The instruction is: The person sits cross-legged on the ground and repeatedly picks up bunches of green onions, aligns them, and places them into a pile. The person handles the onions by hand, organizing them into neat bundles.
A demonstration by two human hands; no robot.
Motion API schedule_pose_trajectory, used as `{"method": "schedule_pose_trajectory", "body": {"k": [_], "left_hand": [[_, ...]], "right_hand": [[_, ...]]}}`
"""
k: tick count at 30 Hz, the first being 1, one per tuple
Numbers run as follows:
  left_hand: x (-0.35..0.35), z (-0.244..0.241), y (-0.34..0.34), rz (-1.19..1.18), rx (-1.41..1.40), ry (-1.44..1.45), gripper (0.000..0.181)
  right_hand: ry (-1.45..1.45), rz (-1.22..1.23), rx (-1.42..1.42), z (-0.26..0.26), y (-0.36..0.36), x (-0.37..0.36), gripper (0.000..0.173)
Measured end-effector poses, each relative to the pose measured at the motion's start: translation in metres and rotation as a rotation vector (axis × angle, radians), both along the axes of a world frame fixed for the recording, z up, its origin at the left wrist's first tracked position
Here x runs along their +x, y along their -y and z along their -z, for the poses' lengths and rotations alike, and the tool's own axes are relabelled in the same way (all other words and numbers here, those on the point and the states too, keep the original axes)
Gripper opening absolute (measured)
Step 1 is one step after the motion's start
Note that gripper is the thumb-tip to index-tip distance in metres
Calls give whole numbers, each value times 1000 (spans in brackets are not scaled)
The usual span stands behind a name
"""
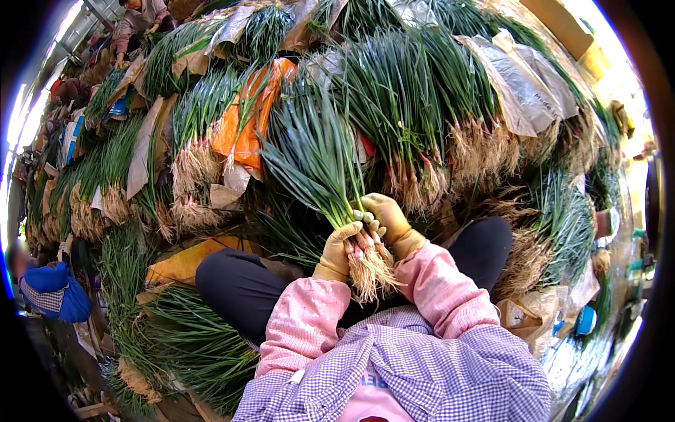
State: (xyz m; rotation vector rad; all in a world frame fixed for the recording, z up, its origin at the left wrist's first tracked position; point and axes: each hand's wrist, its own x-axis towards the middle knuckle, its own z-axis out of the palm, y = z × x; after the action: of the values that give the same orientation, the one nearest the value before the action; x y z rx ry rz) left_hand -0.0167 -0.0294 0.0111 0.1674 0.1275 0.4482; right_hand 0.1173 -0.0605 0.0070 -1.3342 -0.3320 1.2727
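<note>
Both gloved hands hold one bunch of green onions [327, 174] just above its roots, between my knees. My left hand [338, 248] wraps the stems from the left side, its thumb across them. My right hand [387, 219] grips from the right, fingers curled against the pinkish stem bases. Long dark green leaves fan up and away from me. Below the hands hang pale, stringy roots [372, 271]. Both gloves are tan with greyish-green fingertips.
Rows of onion bunches [411, 121] rise in front, roots towards me, with an orange plastic sheet [253, 116] among them. More onions lie at left [200, 337] and right [543, 237]. A person in blue [55, 290] sits at left; another person [140, 24] works at upper left.
</note>
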Motion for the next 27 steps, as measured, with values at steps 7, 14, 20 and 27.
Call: {"method": "schedule_pose_trajectory", "body": {"k": [7, 14, 20, 27], "left_hand": [[-13, -27, -6, 61, -10, -104, 40], [-7, -14, -21, 33, -200, 83, 34], [-4, -43, -18, 23, 92, -21, 21], [-4, 0, -13, 161, -153, 40, 42]], "right_hand": [[1376, -541, -405, 23, 6, 33, 21], [1957, -356, -429, 26, -22, 53, 18], [1451, -43, -296, 4, 16, 55, 26], [992, -136, -529, 41, 7, 114, 29]]}}
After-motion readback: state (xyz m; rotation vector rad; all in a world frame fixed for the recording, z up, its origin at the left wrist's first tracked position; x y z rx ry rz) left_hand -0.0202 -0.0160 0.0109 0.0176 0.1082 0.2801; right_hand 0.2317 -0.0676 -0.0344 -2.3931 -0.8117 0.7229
